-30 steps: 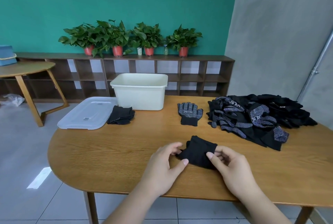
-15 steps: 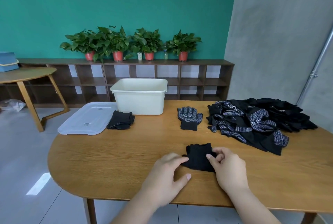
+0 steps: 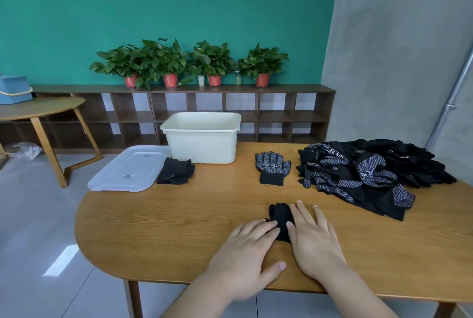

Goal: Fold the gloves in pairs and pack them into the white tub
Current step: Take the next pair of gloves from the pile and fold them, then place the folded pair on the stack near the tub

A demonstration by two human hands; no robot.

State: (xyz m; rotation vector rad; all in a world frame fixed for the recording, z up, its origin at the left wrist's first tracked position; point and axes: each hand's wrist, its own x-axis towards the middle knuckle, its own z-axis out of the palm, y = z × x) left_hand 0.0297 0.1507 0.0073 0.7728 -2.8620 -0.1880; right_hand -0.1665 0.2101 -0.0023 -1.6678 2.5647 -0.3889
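A folded black glove bundle (image 3: 281, 218) lies near the front of the wooden table (image 3: 166, 228). My left hand (image 3: 248, 253) lies flat with its fingertips on the bundle's left side. My right hand (image 3: 313, 238) lies flat, pressing on its right side and covering part of it. The white tub (image 3: 202, 138) stands at the table's far edge; its inside is hidden. A folded black pair (image 3: 176, 171) rests left of the tub. A single dotted glove (image 3: 271, 168) lies flat right of the tub. A heap of black dotted gloves (image 3: 371, 174) fills the right side.
The tub's clear lid (image 3: 128, 168) lies at the table's far left corner. Behind stand a low brown shelf (image 3: 184, 110) with several potted plants (image 3: 166, 64), and a second wooden table (image 3: 38, 110) at left. A metal pipe (image 3: 450, 105) runs down the grey wall.
Both hands went from pinching the bundle's edges to lying flat and pressing it on the table. The bundle looks narrower and more covered. The camera tilted up a little.
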